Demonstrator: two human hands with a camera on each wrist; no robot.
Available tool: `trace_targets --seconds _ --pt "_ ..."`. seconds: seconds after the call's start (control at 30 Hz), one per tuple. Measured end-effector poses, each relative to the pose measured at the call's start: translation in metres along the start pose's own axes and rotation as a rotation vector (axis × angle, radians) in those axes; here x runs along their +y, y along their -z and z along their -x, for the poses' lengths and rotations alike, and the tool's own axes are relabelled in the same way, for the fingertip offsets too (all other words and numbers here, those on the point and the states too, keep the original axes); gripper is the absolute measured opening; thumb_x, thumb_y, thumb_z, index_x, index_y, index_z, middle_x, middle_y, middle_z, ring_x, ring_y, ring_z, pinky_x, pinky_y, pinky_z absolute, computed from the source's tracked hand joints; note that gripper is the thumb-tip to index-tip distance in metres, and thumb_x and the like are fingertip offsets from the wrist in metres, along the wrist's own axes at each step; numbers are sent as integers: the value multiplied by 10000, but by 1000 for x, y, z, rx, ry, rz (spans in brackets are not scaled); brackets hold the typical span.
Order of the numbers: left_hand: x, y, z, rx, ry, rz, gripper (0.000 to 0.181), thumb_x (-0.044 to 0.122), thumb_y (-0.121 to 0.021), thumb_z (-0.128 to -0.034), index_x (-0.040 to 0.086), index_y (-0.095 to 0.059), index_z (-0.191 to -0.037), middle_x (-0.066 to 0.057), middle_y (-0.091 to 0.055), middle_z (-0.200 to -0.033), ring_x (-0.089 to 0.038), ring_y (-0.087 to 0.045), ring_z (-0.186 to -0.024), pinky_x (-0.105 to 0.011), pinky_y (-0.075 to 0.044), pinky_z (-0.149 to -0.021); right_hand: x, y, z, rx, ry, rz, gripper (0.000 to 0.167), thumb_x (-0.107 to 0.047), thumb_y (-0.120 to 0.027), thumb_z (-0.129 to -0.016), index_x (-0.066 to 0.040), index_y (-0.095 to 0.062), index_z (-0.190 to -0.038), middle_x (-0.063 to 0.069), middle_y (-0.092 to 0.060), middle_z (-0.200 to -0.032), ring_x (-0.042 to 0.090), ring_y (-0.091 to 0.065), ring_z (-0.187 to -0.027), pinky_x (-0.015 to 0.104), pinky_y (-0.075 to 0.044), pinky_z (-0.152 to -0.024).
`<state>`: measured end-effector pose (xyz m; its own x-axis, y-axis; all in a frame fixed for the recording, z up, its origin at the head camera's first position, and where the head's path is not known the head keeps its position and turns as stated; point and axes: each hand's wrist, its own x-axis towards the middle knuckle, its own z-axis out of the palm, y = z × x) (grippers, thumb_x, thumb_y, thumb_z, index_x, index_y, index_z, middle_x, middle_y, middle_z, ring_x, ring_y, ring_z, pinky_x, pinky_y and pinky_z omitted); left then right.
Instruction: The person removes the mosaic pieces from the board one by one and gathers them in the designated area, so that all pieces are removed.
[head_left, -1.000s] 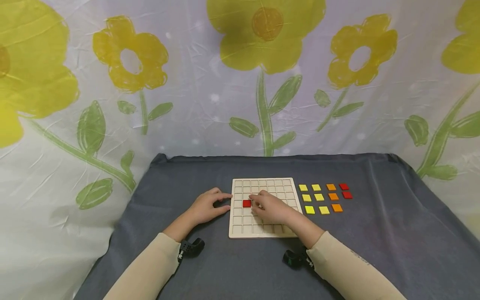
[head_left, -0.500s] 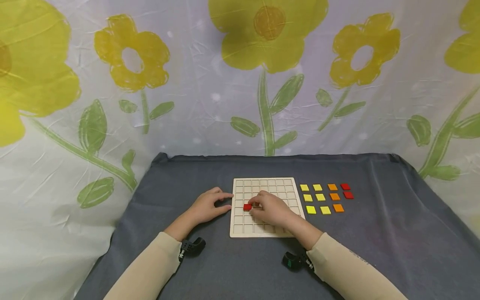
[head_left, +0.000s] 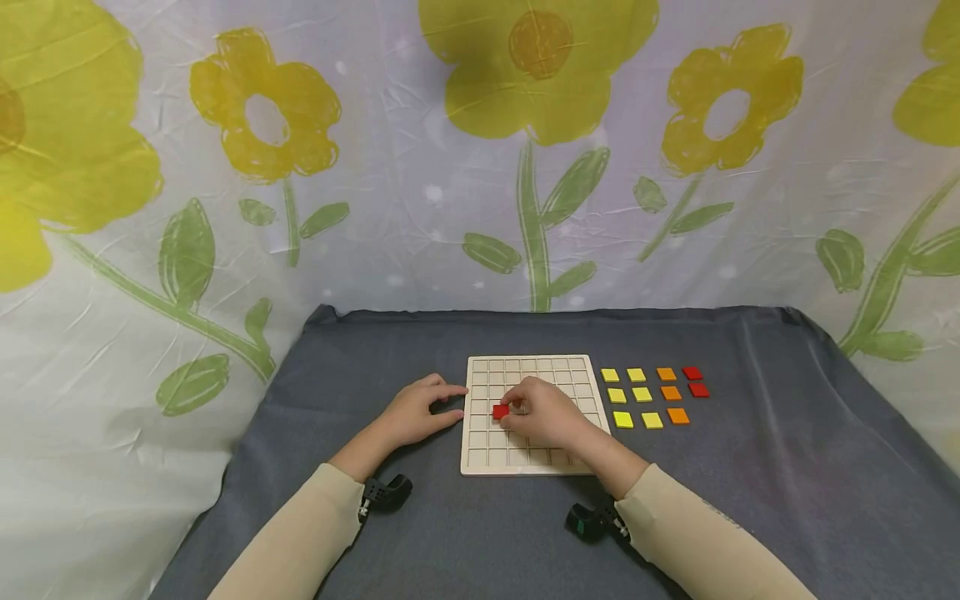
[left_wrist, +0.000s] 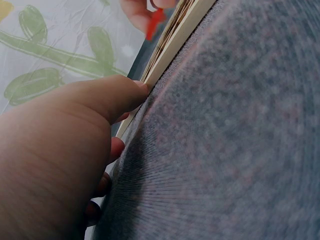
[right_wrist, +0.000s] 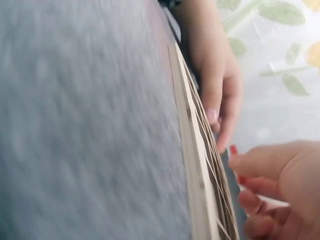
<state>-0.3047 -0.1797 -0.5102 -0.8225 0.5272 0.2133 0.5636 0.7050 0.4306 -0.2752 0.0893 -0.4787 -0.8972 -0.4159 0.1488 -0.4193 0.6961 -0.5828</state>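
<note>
Between thumb and fingertips, my right hand point(head_left: 546, 413) pinches a small square red tile point(head_left: 500, 412). The wrist views show the tile point(left_wrist: 155, 23) held tilted just above the pale wooden grid board point(head_left: 480, 461). My left hand point(head_left: 412, 411) lies at the board's left side. Its thumb and index fingertips touch that edge, fairly straight and spread apart. Bare square cells show on the board around the right hand, which hides the cells beneath it.
Right of the board, loose tiles lie in columns: several yellow point(head_left: 641, 395), three orange point(head_left: 671, 392) and two red point(head_left: 699, 389). A dark grey cloth point(head_left: 480, 533) covers the table. Behind it hangs a flower-printed curtain point(head_left: 390, 167).
The right hand has closed its thumb and fingers on the red tile, lifted it from its cell and shifted it slightly right. The left hand has stayed at the board's edge.
</note>
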Motion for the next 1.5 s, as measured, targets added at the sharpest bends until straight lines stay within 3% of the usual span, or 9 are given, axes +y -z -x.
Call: trace_targets --seconds 0.13,0.37,0.5,0.8,1.2,1.5 --pt "1 1 0 -1 0 -3 417 357 -752 -963 227 -698 -1356 72 -526 -958 -110 -431 -727 -310 -387 -662 -5 14 1 5 -45 -29 215 -149 -808 -877 -89 -779 -1081 2 -665 -995 174 -587 -867 367 -490 -775" --pt "1 1 0 -1 -7 -2 420 368 -748 -964 231 -696 -1358 67 -520 -951 -108 -420 -721 -311 -380 -663 -7 38 6 3 -68 -66 236 -118 -779 -886 -98 -763 -1121 -31 -687 -970 154 -475 -600 324 -421 -597" --pt "0 -1 1 0 -5 -3 421 371 -743 -967 232 -693 -1361 71 -518 -956 -105 -415 -718 -310 -379 -663 -4 53 9 -22 -65 -88 262 -118 -783 -899 -99 -756 -1159 -25 -689 -1002 146 -458 -578 312 -412 -574" --pt "1 0 1 10 -8 -1 427 369 -752 -961 232 -693 -1361 63 -533 -971 -108 -428 -728 -314 -389 -673 7 90 17 -65 -79 -96 292 -144 -791 -915 -86 -755 -1198 10 -689 -1039 204 -510 -660 347 -435 -608" --pt "0 -1 0 6 -4 -1 425 361 -756 -959 236 -694 -1360 66 -533 -967 -111 -431 -732 -315 -390 -673 32 130 29 -34 -201 -97 322 -181 -771 -935 -54 -730 -1228 71 -671 -1051 239 -570 -758 377 -485 -692" --pt "1 0 1 11 -12 6 424 340 -758 -960 219 -694 -1361 56 -530 -957 -115 -429 -740 -316 -384 -675 50 153 39 -32 -222 -108 316 -151 -768 -940 -9 -713 -1216 87 -655 -999 264 -568 -782 408 -487 -726"
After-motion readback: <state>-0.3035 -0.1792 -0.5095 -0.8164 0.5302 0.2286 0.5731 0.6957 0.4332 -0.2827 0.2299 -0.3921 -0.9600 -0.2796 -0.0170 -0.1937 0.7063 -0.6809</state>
